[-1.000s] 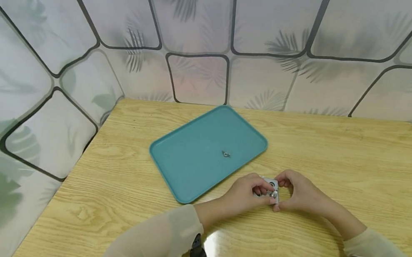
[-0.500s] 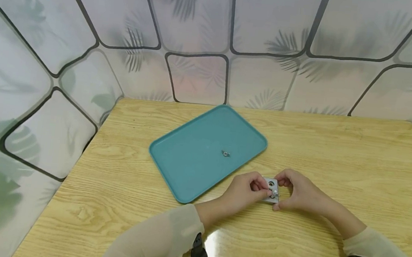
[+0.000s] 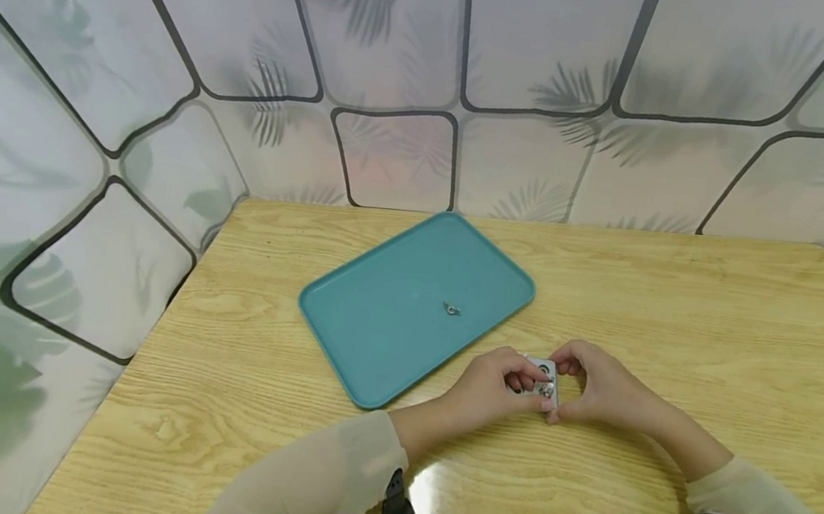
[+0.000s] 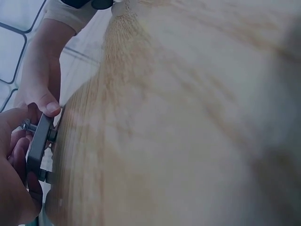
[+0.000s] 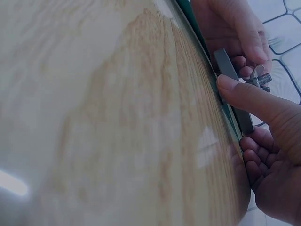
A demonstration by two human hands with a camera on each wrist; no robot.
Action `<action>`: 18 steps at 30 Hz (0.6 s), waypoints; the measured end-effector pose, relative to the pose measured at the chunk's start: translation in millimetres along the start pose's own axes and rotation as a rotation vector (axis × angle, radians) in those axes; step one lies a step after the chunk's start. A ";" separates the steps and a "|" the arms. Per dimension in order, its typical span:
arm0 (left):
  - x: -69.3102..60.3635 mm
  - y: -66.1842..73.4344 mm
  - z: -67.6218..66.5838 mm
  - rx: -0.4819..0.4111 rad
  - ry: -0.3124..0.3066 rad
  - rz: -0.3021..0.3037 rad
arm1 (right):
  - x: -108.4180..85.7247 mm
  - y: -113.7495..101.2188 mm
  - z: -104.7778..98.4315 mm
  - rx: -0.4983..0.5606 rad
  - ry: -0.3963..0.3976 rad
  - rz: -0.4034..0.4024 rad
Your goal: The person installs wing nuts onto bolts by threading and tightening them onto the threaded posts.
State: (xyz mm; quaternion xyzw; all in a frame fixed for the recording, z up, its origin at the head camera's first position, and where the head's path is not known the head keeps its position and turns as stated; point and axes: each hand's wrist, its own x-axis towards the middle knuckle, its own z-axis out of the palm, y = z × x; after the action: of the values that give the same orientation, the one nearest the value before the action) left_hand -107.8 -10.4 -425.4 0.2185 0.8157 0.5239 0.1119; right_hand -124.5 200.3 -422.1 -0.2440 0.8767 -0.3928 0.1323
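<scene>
A small grey metal plate (image 3: 543,368) with round holes is held just above the table. My right hand (image 3: 609,388) grips its right side, thumb on the near edge and fingers on the far edge. A threaded bolt (image 5: 265,79) stands up through the plate and carries a wing nut (image 5: 257,71). Thumb and index finger of my left hand (image 3: 492,387) are at this wing nut, one on each side; other fingers curl by the plate's left end. Beneath the plate, two bolt heads (image 4: 52,135) show in the left wrist view.
A teal tray (image 3: 376,312) lies at an angle beyond the left hand. Another wing nut (image 3: 451,309) rests on it, seemingly on a bolt. The wooden table (image 3: 714,322) meets a patterned curtain (image 3: 520,159) at its back edge.
Half a second ago the left thumb and index finger were drawn together near the wing nut; now they stand further apart around it. Plate, right hand and tray stay in place.
</scene>
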 end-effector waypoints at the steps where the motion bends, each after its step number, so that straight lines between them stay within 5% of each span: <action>1: -0.1 0.0 0.2 0.003 0.002 0.000 | 0.0 0.0 0.1 0.002 0.000 0.000; 11: -1.7 -3.5 -0.5 -0.016 0.006 0.014 | -0.8 -0.2 0.5 0.015 -0.001 0.000; 18: 1.2 -2.7 -1.9 -0.039 0.017 -0.050 | 0.1 0.8 0.8 -0.001 0.000 0.005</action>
State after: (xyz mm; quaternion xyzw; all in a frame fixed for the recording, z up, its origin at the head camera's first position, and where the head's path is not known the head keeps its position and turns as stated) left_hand -110.2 -12.4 -426.9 0.1913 0.8116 0.5384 0.1222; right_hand -124.5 200.2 -423.3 -0.2419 0.8775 -0.3920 0.1333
